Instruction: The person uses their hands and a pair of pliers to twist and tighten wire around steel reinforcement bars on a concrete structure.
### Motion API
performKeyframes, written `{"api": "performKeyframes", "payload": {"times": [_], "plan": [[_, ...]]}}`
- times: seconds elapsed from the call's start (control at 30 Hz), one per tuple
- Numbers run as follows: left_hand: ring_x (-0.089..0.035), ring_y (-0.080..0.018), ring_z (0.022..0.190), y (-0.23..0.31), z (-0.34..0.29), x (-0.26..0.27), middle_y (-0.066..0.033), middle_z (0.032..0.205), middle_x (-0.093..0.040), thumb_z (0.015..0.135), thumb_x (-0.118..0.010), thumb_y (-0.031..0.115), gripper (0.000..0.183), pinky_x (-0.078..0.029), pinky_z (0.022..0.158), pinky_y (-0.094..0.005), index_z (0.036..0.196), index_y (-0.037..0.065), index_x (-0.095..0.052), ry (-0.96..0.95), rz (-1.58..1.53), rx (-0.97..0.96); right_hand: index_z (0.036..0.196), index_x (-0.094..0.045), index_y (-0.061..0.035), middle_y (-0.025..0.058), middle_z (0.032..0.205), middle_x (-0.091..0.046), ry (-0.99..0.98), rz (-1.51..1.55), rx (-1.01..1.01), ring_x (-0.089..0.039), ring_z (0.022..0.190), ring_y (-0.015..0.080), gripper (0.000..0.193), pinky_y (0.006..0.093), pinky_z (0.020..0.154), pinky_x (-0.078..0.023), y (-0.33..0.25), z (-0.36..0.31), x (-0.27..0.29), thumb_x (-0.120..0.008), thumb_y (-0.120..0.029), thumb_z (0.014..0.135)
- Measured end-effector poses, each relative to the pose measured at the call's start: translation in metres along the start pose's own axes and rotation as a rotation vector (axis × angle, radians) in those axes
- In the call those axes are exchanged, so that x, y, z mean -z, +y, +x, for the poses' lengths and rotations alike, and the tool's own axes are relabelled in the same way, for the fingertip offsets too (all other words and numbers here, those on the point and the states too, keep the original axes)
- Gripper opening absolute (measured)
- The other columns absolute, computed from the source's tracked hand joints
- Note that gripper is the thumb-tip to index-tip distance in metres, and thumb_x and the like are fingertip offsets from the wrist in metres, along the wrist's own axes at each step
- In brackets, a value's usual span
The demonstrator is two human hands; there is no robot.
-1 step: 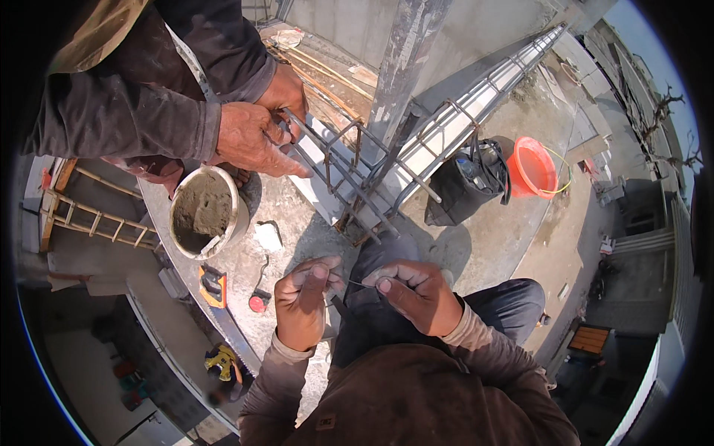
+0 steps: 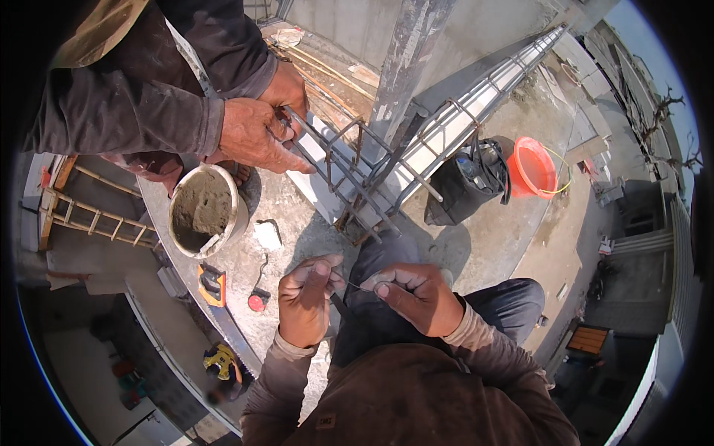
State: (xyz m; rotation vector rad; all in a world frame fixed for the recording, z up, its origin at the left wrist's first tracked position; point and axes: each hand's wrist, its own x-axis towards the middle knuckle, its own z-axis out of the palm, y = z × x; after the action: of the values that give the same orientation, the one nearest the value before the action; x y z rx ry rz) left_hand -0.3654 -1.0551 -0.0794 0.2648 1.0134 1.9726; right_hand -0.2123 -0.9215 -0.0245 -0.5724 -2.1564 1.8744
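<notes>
A short, thin wire (image 2: 352,284) spans the small gap between my hands, above my dark trouser leg. My left hand (image 2: 306,299) pinches one end between thumb and forefinger, and my right hand (image 2: 418,297) pinches the other. Just beyond them lies a rebar cage (image 2: 349,175), its bars crossing near an upright post. A co-worker's hands (image 2: 256,132) grip the cage's left end, one finger stretched along a bar. White boards (image 2: 316,195) lie under the bars.
At left stand a bucket of wet mortar (image 2: 201,212), a handsaw (image 2: 216,290) and a red tape measure (image 2: 256,302). A black bag (image 2: 461,186) and an orange-red bucket (image 2: 532,169) stand right. The slab's left edge drops toward a lower level with a ladder (image 2: 97,221).
</notes>
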Motion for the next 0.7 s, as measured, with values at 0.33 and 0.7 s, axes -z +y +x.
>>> {"api": "performKeyframes", "payload": {"times": [0.33,0.7], "plan": [[-0.063,-0.0146,0.094,-0.027,0.065,0.012,-0.0101,0.101,-0.069,0.100,-0.060,0.024,0.035,-0.049,0.086,-0.0271,0.115,-0.007,-0.065,-0.024,0.217,-0.032,0.106,-0.066,0.0002,0.0182,0.074,-0.066,0.378,-0.591,0.048,-0.063,0.059,0.0375,0.022,0.0416,0.054,-0.048,-0.006,0.000,-0.014,-0.065,-0.008,0.085],[-0.061,-0.0110,0.092,-0.042,0.098,0.001,-0.0082,0.099,-0.069,0.100,-0.059,0.019,0.027,-0.048,0.084,-0.0257,0.108,-0.006,-0.066,0.038,0.470,-0.238,0.105,-0.066,-0.0012,0.0193,0.077,-0.067,0.497,-1.015,-0.071,-0.066,0.067,0.0380,0.028,0.0450,0.059,-0.051,-0.027,0.019,-0.022,-0.065,-0.009,0.078]]}}
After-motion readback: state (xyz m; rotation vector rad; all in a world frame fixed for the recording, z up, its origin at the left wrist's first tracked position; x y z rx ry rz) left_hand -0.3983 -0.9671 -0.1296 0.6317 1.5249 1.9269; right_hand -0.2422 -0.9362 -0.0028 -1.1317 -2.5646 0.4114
